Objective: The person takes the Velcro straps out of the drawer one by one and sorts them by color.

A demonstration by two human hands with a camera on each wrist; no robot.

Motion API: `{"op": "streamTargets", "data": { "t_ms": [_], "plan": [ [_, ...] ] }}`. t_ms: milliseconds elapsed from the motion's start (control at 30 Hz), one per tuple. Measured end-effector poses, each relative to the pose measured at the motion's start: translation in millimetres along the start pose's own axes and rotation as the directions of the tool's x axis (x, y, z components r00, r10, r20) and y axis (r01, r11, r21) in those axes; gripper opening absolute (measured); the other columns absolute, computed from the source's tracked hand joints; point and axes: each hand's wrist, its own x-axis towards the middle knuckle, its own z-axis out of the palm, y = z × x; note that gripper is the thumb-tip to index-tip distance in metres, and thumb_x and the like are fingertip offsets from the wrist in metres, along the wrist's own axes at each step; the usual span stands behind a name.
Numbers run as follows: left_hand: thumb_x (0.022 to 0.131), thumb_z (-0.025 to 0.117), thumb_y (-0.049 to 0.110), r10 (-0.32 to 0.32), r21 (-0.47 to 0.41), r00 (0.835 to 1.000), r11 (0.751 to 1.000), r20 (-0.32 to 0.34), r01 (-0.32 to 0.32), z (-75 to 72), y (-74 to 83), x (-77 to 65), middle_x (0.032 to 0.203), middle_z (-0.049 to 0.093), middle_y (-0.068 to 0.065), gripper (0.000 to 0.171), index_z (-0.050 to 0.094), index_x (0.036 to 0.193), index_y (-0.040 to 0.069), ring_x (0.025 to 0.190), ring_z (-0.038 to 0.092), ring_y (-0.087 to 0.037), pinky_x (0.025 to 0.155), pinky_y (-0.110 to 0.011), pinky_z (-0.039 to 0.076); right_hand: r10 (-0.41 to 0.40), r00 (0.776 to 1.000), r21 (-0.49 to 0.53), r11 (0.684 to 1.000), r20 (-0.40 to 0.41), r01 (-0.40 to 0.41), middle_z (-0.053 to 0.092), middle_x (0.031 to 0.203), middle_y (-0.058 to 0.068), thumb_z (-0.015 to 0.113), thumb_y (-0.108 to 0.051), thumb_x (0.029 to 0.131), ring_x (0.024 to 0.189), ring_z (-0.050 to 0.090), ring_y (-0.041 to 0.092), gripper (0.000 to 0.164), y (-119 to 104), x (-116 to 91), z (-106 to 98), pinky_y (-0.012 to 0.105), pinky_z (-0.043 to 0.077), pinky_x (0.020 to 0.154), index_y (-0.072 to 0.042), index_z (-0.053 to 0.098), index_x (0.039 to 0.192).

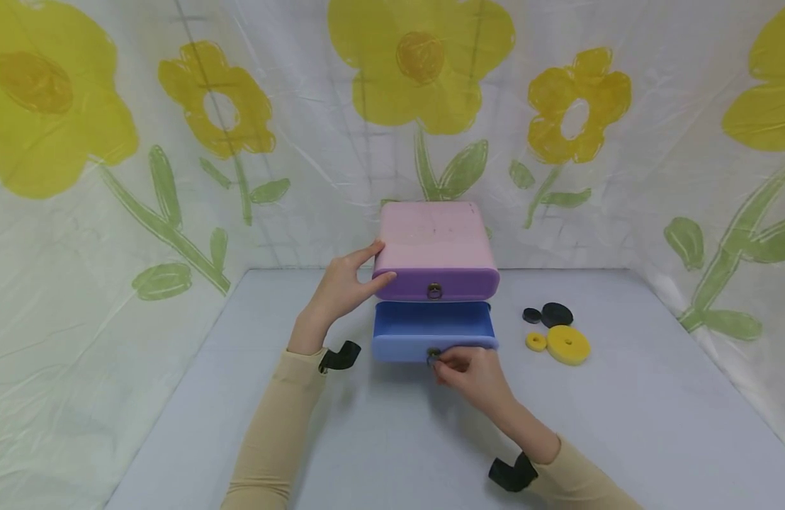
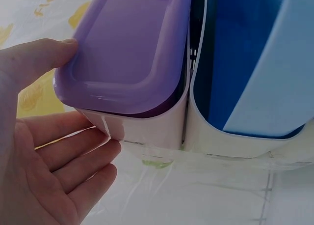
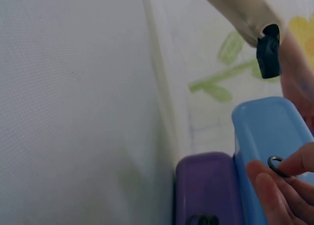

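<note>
A small drawer cabinet [image 1: 433,234] with a pink top stands near the back of the table. Its upper purple drawer [image 1: 402,285] is closed, while the blue drawer [image 1: 399,348] beneath is pulled out, with no contents showing inside. My right hand [image 1: 477,375] pinches the metal ring pull [image 3: 271,162] on the blue front between thumb and fingers. On the cabinet's left side rests my left hand [image 1: 343,287], its thumb on the purple drawer's edge and its fingers extended along the side wall. Another purple drawer [image 3: 208,185] shows beside the blue one in the right wrist view.
To the right of the cabinet lie a large yellow disc [image 1: 568,345], a small yellow ring [image 1: 535,342], a black disc [image 1: 557,314] and a smaller black one [image 1: 531,316]. A flower-printed sheet [image 1: 316,177] hangs behind the white table [image 1: 622,425].
</note>
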Motion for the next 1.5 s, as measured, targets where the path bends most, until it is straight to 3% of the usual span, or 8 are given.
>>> {"op": "streamTargets", "data": {
  "t_ms": [500,1500],
  "plan": [
    [0.085,0.063,0.054,0.003,-0.014,1.000,1.000,-0.005,-0.003,0.4,-1.0,-0.2,0.145,0.044,0.001,0.071,0.045,0.143,0.016,0.134,0.043,-0.019,0.110,-0.038,0.037,0.008,0.998,-0.006,1.000,-0.062,-0.008,0.070,0.068,-0.002,0.069,-0.013,0.086,0.060,0.065,0.007,0.007,6,24,3,0.021,0.055,0.058,-0.011,0.074,0.082],
    [0.085,0.066,0.049,0.032,-0.036,0.999,0.999,-0.027,-0.033,0.2,-2.0,-0.5,0.143,0.047,0.000,0.069,0.047,0.142,0.015,0.132,0.045,-0.020,0.109,-0.038,0.038,0.051,0.998,0.061,0.997,-0.042,-0.048,0.072,0.077,0.012,0.067,-0.014,0.088,0.065,0.069,0.016,0.014,16,57,-5,0.024,0.057,0.058,-0.001,0.072,0.086]
  ]
}}
